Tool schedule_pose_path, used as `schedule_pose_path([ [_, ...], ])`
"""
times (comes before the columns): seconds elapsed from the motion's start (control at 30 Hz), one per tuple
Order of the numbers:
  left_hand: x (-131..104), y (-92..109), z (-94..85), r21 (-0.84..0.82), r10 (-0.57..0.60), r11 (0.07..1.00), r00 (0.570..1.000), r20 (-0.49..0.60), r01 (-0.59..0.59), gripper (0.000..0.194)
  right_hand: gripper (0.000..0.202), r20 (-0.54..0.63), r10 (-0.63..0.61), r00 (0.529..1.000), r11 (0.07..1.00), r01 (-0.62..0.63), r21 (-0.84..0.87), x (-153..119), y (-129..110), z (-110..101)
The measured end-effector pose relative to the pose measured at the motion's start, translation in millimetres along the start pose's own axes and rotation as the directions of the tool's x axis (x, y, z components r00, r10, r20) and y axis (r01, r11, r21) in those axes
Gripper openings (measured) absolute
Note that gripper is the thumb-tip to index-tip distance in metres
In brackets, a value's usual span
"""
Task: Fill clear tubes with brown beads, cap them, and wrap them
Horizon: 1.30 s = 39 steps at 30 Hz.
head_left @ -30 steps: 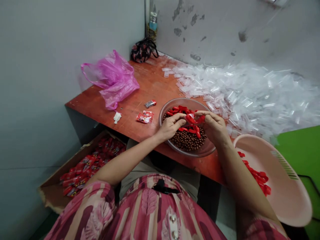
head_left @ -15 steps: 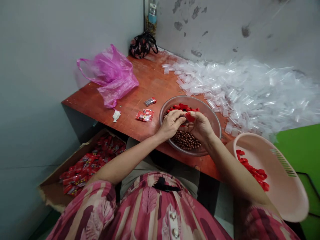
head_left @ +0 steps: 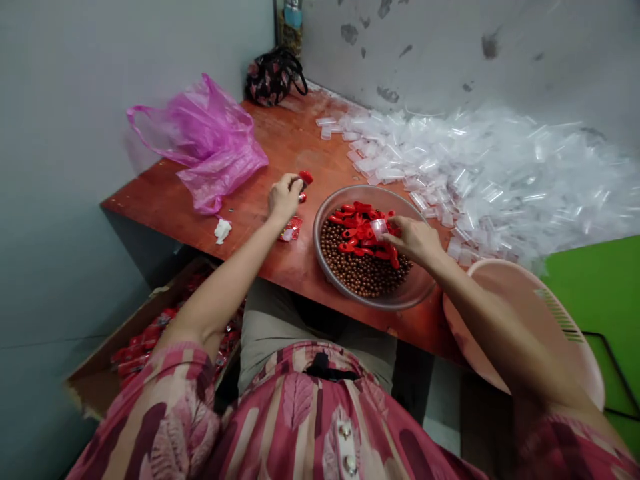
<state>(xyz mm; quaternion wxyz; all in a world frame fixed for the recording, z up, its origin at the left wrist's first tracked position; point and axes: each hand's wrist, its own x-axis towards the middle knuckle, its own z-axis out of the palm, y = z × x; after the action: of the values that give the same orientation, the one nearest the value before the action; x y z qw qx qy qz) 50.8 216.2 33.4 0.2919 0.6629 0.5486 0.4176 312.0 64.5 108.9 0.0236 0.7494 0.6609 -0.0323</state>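
So the reddish wooden table [head_left: 300,147] took up the middle, with a massive heap of clear plastic pieces [head_left: 490,167] piled across its right side, up near the wall. A peach-coloured basin [head_left: 555,347] sat by the near right corner, partly hidden behind the right forearm. Down on the left, below the tabletop, there was a cardboard box [head_left: 95,380] full of shiny red packets. A crumpled pink plastic bag [head_left: 210,140] lay on the left end of the table, and the round bowl [head_left: 390,197] stood near the front edge. The right hand [head_left: 413,239] was over the bowl, fingers and thumb pinched on a clear sleeve [head_left: 379,229]; the left hand [head_left: 286,200] was left of the bowl, fingertips closed on a small red-topped piece [head_left: 306,177] with a dark lower part. A flat red packet [head_left: 291,230] lay just below that wrist, and a white scrap [head_left: 223,231] further left. Loose red pieces [head_left: 357,233] were heaped in the bowl, kinda right on top of a load of tiny brown beads [head_left: 365,277].
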Motion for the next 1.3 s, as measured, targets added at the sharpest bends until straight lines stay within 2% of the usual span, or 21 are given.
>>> schedule_pose_path([
  [0.07,9.3,-10.1,-0.3,0.18,-0.061,0.982,0.998,-0.01,0.062,0.028,0.056,0.02,0.068,0.998,0.989,-0.064,-0.132,2.8,-12.5,5.5],
  [0.13,13.8,-15.7,1.0,0.26,-0.091,0.962,0.996,0.002,0.087,0.027,0.055,0.037,0.088,0.995,0.98,-0.08,-0.183,8.1,-19.6,9.1],
  [0.23,13.3,-18.5,1.2,0.278,-0.055,0.959,0.998,0.003,0.052,0.027,0.043,0.038,0.053,0.998,0.978,-0.044,-0.202,11.6,-17.8,9.4],
  [0.3,7.8,-15.7,-1.8,0.248,0.012,0.969,1.0,-0.008,-0.01,0.028,0.04,0.016,-0.036,0.999,0.983,0.038,-0.178,6.0,-12.4,6.1],
  [0.37,-3.0,-6.9,-6.0,0.172,0.103,0.98,0.995,0.002,-0.101,0.029,0.041,0.046,-0.203,0.978,0.969,0.207,-0.135,-6.1,-8.4,2.2],
  [0.47,-29.0,18.6,-9.9,-0.008,0.241,0.97,0.969,0.05,-0.241,0.029,0.036,0.241,-0.423,0.873,0.881,0.459,-0.114,-28.0,-12.3,2.8],
  [0.53,-50.4,39.7,-8.4,-0.124,0.314,0.945,0.945,0.092,-0.302,0.029,0.026,0.356,-0.446,0.821,0.832,0.527,-0.173,-37.5,-23.2,10.7],
  [0.63,-80.0,65.2,-2.1,-0.26,0.399,0.9,0.901,0.17,-0.35,0.027,0.023,0.375,-0.466,0.801,0.795,0.565,-0.22,-37.1,-47.0,29.0],
  [0.73,-96.7,75.4,2.7,-0.299,0.422,0.884,0.887,0.185,-0.358,0.027,0.025,0.325,-0.53,0.783,0.811,0.58,-0.075,-25.1,-65.8,40.9],
  [0.8,-100.0,75.2,2.2,-0.301,0.404,0.891,0.897,0.182,-0.34,0.027,0.028,0.264,-0.519,0.813,0.852,0.515,0.092,-18.5,-68.4,41.6],
  [0.87,-100.1,73.5,-1.1,-0.307,0.375,0.9,0.908,0.187,-0.308,0.027,0.033,0.179,-0.48,0.859,0.855,0.412,0.315,-16.5,-62.5,38.4],
  [0.93,-99.7,73.3,-5.4,-0.311,0.355,0.907,0.913,0.201,-0.284,0.028,0.035,0.1,-0.44,0.892,0.763,0.313,0.566,-19.1,-51.9,33.6],
  [1.03,-101.8,77.9,-9.6,-0.302,0.345,0.917,0.897,0.277,-0.259,0.031,0.036,0.041,-0.37,0.928,0.496,0.161,0.853,-27.4,-38.1,26.5],
  [1.1,-104.7,82.7,-9.8,-0.289,0.333,0.93,0.858,0.391,-0.229,0.037,0.04,0.032,-0.318,0.948,0.323,0.076,0.944,-33.3,-33.7,22.6],
  [1.17,-107.5,86.9,-7.9,-0.295,0.32,0.937,0.803,0.502,-0.189,0.043,0.043,0.017,-0.272,0.962,0.196,0.038,0.98,-37.9,-32.2,19.6],
  [1.23,-109.1,89.3,-4.2,-0.345,0.327,0.928,0.759,0.564,-0.143,0.045,0.041,-0.016,-0.236,0.972,0.137,0.049,0.989,-40.9,-31.7,17.6],
  [1.3,-109.2,89.7,0.6,-0.428,0.343,0.9,0.745,0.572,-0.086,0.043,0.037,-0.055,-0.218,0.974,0.139,0.087,0.987,-43.0,-30.9,16.1],
])
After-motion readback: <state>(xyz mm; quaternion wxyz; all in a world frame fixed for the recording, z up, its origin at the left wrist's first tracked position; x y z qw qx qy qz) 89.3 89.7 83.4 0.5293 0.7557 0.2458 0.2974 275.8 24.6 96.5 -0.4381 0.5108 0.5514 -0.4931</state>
